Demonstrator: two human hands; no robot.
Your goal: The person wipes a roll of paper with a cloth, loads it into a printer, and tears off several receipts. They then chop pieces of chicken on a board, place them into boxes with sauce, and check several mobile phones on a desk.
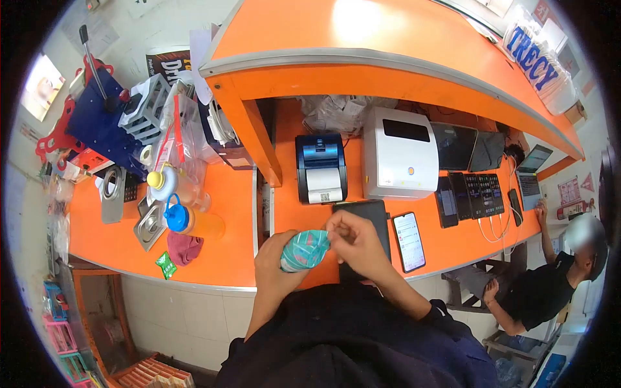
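Note:
My left hand (275, 262) is closed around a small teal-green patterned packet (305, 249), held just above the front edge of the orange counter (220, 252). My right hand (356, 238) pinches the packet's upper right end with thumb and fingers. Both hands meet over a black tablet-like device (372, 216) lying flat on the counter. Behind them stands a blue-and-black receipt printer (321, 167) with white paper out, and beside it a white label printer (399, 152). A phone (409, 240) with a lit screen lies just right of my right hand.
Squeeze bottles (187, 220) with blue and yellow caps, a metal tin (150, 226), a red cloth (184, 248) and a green sachet (166, 265) sit at left. Tablets, phones and a laptop (532, 169) line the counter to the right, where a seated person (550, 284) works. An orange upper shelf (388, 39) overhangs.

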